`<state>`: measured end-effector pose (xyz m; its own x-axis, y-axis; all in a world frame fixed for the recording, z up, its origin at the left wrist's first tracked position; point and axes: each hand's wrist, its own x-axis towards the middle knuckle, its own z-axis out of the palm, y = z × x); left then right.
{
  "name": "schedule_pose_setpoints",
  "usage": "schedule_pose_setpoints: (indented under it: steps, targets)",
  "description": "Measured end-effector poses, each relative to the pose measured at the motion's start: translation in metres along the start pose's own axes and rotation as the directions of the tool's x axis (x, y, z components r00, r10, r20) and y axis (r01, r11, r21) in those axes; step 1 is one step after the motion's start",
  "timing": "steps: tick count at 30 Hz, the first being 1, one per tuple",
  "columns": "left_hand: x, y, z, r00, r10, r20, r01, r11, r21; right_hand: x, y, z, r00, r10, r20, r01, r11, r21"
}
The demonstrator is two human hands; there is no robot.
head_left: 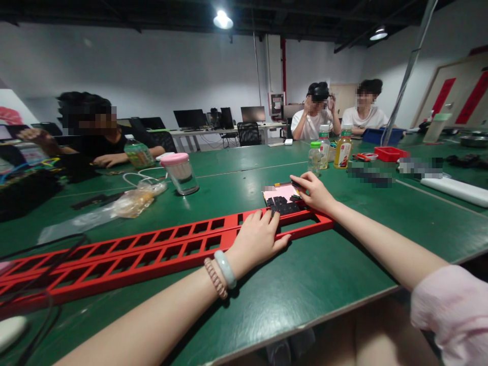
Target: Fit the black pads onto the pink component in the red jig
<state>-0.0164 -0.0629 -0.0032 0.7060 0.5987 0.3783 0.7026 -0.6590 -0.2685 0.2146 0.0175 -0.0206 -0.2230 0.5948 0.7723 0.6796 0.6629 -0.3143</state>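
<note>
Head view: a long, flat red frame (152, 249) of stiff material with a smooth painted look lies across the matte green worktop (324, 264), its length cut into two rows of rectangular openings. The left hand (259, 236) lies palm down on the frame near its far end, fingers spread flat and slightly apart, closed on nothing. Two bracelets sit on that wrist, one pale smooth bangle (225, 268) and one braided pinkish cord (214, 277).

The right hand (314, 192) reaches just past the frame's end, its fingertips pinched together on a small black piece (296, 183). Directly beside that hand, touching the frame's far edge, a cluster of small black blocks (284, 205) lies partly on a pink paper sheet (280, 192); they overlap too much to count.

Further left stand a clear cup with a pink lid (180, 173), a crumpled clear plastic bag (129, 202) and one green-labelled bottle (138, 153). Beyond the right hand stand three bottles (328, 147), near a shallow red tray (391, 153).

Three other people sit at the far side, one on the left and two on the right, their hands well apart from the frame.
</note>
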Motion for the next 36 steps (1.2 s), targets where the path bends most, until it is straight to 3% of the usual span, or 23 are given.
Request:
schedule_pose_setpoints:
  steps: [3, 5, 7, 9, 10, 11, 13, 20, 27, 36]
  targets:
    - [0.0, 0.0, -0.001, 1.0, -0.008, 0.018, 0.008, 1.0, -0.007, 0.0, -0.009, -0.002, 0.984, 0.168, -0.063, -0.157, 0.977, 0.145]
    - [0.0, 0.0, -0.002, 0.999, -0.011, 0.03, 0.011, 1.0, -0.012, 0.0, -0.015, -0.002, 0.924, 0.379, -0.053, -0.33, 0.859, 0.392]
    - [0.001, 0.001, -0.001, 0.999, -0.011, 0.033, 0.011, 1.0, -0.014, -0.001, -0.021, -0.002, 0.805, 0.589, 0.075, -0.474, 0.561, 0.679]
    - [0.001, 0.0, -0.001, 0.999, -0.008, 0.033, 0.008, 1.0, -0.011, -0.001, -0.027, -0.003, 0.689, 0.68, 0.251, -0.509, 0.207, 0.835]
    - [0.0, 0.0, 0.0, 0.999, -0.007, 0.032, 0.007, 1.0, -0.009, -0.001, -0.029, -0.004, 0.654, 0.688, 0.315, -0.501, 0.081, 0.862]
    - [0.0, 0.0, 0.0, 1.0, -0.007, 0.031, 0.007, 1.0, -0.007, -0.001, -0.032, -0.005, 0.635, 0.686, 0.355, -0.488, 0.0, 0.873]
    - [0.0, 0.0, 0.0, 1.0, -0.008, 0.029, 0.008, 1.0, -0.003, -0.001, -0.036, -0.008, 0.63, 0.671, 0.391, -0.476, -0.063, 0.877]
    - [0.001, 0.001, -0.001, 0.999, -0.017, 0.028, 0.018, 1.0, -0.007, -0.001, -0.052, -0.011, 0.706, 0.544, 0.454, -0.551, 0.02, 0.834]
    - [-0.002, -0.001, -0.004, 1.0, 0.012, 0.014, -0.012, 1.0, -0.026, -0.007, -0.059, -0.007, 0.729, 0.462, 0.505, -0.614, 0.116, 0.781]
    - [-0.006, -0.009, -0.01, 0.986, 0.164, 0.0, -0.164, 0.986, -0.034, -0.012, -0.069, -0.008, 0.778, 0.313, 0.545, -0.624, 0.489, 0.609]
